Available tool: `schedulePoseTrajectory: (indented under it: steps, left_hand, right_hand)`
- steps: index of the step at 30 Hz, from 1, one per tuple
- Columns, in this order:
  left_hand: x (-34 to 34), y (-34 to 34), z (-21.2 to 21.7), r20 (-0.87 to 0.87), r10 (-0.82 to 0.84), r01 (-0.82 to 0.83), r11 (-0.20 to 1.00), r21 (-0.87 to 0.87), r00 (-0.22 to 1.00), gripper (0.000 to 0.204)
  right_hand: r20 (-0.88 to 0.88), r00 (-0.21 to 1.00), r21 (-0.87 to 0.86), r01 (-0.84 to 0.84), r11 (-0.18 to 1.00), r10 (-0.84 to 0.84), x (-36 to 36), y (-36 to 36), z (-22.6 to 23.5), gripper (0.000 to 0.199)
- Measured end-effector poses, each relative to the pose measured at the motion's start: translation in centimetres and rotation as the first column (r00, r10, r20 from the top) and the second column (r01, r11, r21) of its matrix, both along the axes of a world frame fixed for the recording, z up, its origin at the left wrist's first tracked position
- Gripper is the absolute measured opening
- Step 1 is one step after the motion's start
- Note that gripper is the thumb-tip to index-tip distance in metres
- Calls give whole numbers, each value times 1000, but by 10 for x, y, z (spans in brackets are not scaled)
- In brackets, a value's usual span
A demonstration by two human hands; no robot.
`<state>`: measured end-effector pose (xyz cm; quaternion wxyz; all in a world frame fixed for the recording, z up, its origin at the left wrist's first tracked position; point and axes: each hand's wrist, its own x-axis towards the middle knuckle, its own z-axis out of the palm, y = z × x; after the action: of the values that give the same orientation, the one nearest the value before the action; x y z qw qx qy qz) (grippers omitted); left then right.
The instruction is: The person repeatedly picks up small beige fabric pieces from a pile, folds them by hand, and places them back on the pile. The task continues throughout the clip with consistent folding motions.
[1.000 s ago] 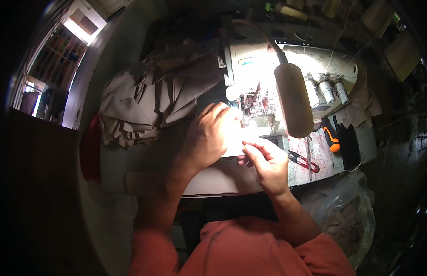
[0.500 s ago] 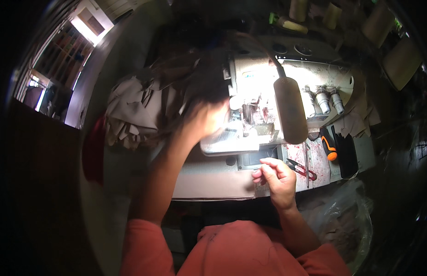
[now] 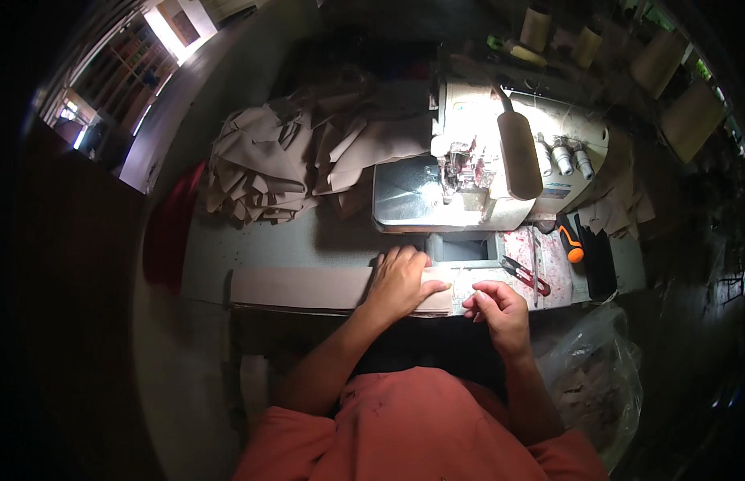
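Note:
A stack of long beige fabric strips lies along the table's front edge. My left hand rests flat on its right end, fingers stretched out and thumb apart. Just right of that end, my right hand is closed in a pinch, thumb against fingers. Whether anything small is between them cannot be made out. Beyond both hands stands a white sewing machine with a shiny metal plate, brightly lit by a lamp. Red-handled thread snips lie near my right hand.
A heap of beige fabric pieces covers the back left. Right of the snips lie a thin metal tool and an orange-and-black handled tool. A clear plastic bag of scraps hangs at the lower right. Thread cones stand behind.
My left hand has come back from beside the machine's plate onto the strip stack. My right hand stays pinched, slightly lower and to the right. The whole view has shifted a little.

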<state>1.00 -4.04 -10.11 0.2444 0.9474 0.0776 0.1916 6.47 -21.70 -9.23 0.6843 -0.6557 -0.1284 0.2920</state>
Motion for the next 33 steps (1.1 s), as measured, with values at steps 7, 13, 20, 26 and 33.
schedulePoseTrajectory:
  steps: [7,13,20,26,33]
  left_hand:
    - [-2,12,-19,149,-166,211,902,-377,975,13]
    - [-10,11,-10,346,-178,277,924,-263,921,15]
    - [-88,5,22,379,-165,407,184,-895,910,30]
    - [-141,118,-3,245,819,560,-110,-821,519,49]
    - [-95,63,43,-159,418,-373,503,-779,895,41]
  right_hand:
    - [21,1000,-86,-3,996,5,-2,5,0,17]
    - [553,795,-268,-115,957,250,8,37,9,15]
    - [132,981,151,-160,976,141,-23,65,54,8]
    - [5,988,145,-151,978,152,-20,62,68,6]
    - [-206,943,250,-208,946,262,-15,70,38,16]
